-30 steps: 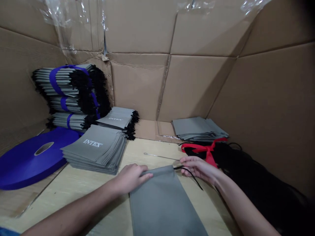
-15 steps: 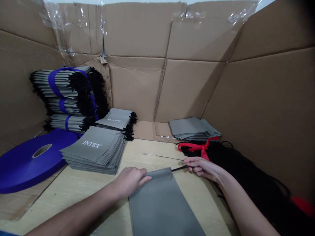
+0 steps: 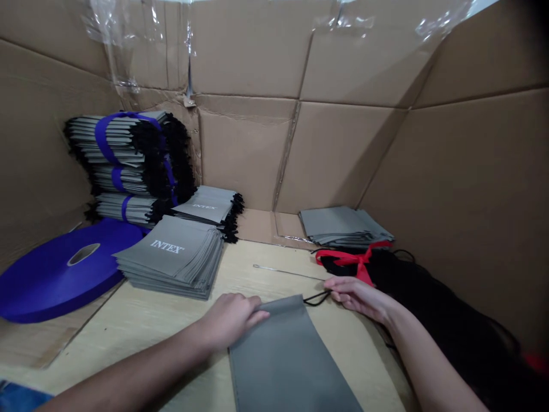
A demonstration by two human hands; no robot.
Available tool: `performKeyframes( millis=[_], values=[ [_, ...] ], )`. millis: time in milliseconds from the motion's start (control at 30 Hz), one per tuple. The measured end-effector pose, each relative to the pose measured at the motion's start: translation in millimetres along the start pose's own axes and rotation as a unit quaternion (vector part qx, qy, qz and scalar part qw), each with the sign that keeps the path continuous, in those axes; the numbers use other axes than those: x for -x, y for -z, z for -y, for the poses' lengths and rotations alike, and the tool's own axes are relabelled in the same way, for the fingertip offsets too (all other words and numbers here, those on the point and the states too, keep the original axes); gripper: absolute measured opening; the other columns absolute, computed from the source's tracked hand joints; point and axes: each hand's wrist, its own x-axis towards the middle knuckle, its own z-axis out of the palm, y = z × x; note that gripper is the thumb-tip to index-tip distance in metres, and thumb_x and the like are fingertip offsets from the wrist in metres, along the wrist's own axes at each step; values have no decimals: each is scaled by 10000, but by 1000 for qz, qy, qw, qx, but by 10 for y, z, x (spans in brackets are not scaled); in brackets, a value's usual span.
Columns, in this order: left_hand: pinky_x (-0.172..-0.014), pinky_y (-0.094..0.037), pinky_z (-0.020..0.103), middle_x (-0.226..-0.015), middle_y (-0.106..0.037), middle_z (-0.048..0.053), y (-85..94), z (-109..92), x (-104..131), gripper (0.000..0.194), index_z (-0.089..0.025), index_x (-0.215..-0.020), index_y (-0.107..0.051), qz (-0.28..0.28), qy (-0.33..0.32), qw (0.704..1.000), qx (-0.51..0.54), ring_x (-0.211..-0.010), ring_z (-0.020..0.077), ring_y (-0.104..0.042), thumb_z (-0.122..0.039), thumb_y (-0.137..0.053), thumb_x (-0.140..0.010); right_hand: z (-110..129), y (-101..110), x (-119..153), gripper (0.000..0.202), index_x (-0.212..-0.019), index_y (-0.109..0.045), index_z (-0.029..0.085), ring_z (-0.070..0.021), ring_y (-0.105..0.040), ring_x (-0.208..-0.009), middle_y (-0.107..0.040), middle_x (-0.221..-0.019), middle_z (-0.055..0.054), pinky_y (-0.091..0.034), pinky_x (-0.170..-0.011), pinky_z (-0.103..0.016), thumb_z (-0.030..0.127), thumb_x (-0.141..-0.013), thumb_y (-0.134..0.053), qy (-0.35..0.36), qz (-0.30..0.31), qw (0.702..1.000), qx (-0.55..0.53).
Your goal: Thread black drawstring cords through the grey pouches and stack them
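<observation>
A grey fabric pouch [image 3: 291, 357] lies in front of me, its top hem running up to the right. My left hand [image 3: 235, 320] pinches that hem near its left end, thumb on top. From the hem's right corner a black cord [image 3: 316, 298] comes out as a small slack loop. My right hand [image 3: 358, 297] is closed on the cord's far end, fingertips together. A long thin metal needle [image 3: 287, 272] with an eye at its left tip also reaches into the right fingertips. The fingers hide where needle and cord meet.
Left stand a stack of grey INTEX pouches [image 3: 167, 252], corded pouches [image 3: 206, 206], strapped bundles [image 3: 124, 143] and a blue ribbon roll [image 3: 43, 280]. Grey pouches [image 3: 338, 226] lie at back right, near black cords [image 3: 441, 309] tied with red ribbon [image 3: 362, 260]. Cardboard walls [image 3: 240, 149] enclose the table.
The cord between the pouch corner and my right hand has gone from a nearly straight line to a slack, open loop. Both hands keep their grips; the view has shifted slightly.
</observation>
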Motion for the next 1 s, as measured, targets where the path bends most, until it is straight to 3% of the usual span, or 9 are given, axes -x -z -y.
performKeyframes(
  millis=[133, 267, 433, 567, 733, 867, 1000],
  values=[
    [-583, -405, 264, -802, -701, 59, 11, 36, -2, 408, -228, -867, -606, -5, 7, 1000, 8, -756, 246, -667, -512, -316, -915, 16, -64, 3, 289, -1004, -620, 168, -44, -427, -417, -569, -611, 16, -341, -383, -142, 343, -774, -616, 19, -20, 992, 121],
    [-601, -431, 278, -810, -699, 66, 23, 48, 1, 410, -229, -869, -609, -11, 30, 999, 9, -767, 252, -666, -505, -309, -911, 32, -24, -16, 433, -921, -618, 152, -85, -446, -470, -531, -618, 8, -362, -435, -199, 548, -755, -561, 124, -100, 947, 277],
    [-628, -456, 308, -815, -700, 88, 18, 45, -22, 433, -221, -886, -615, -10, 51, 999, -14, -777, 270, -665, -500, -285, -910, 34, -71, 13, 443, -1041, -613, 231, -181, -533, -782, -578, -999, -52, -446, -720, -292, 528, -713, -630, 210, -49, 877, 430],
    [-643, -465, 318, -827, -700, 94, 13, 62, -43, 433, -216, -913, -608, -11, 50, 998, -25, -786, 273, -664, -491, -274, -913, -5, -162, -48, 243, -894, -626, 239, -219, -510, -903, -550, -946, -41, -408, -833, -330, 430, -743, -633, 265, 5, 832, 488],
    [-666, -464, 315, -835, -701, 97, 36, 65, -45, 443, -205, -932, -605, 5, 36, 999, -38, -791, 263, -664, -485, -262, -919, -26, -170, -140, 118, -718, -599, 220, -196, -513, -802, -562, -830, -23, -409, -740, -290, 329, -762, -604, 295, 1, 837, 460],
    [-661, -464, 322, -823, -705, 89, 64, 96, -60, 425, -209, -968, -592, 4, 12, 998, -54, -769, 265, -667, -460, -250, -931, -24, -188, -144, 127, -708, -548, 217, -152, -465, -652, -529, -679, 21, -357, -602, -241, 315, -790, -551, 304, -82, 852, 418],
    [-649, -445, 298, -808, -701, 73, 113, 174, -68, 406, -213, -957, -596, 8, -6, 999, -42, -763, 254, -663, -448, -267, -932, -54, -263, -166, 162, -757, -534, 213, -132, -470, -640, -524, -672, 35, -359, -584, -222, 367, -802, -547, 312, -93, 886, 331]
  ],
)
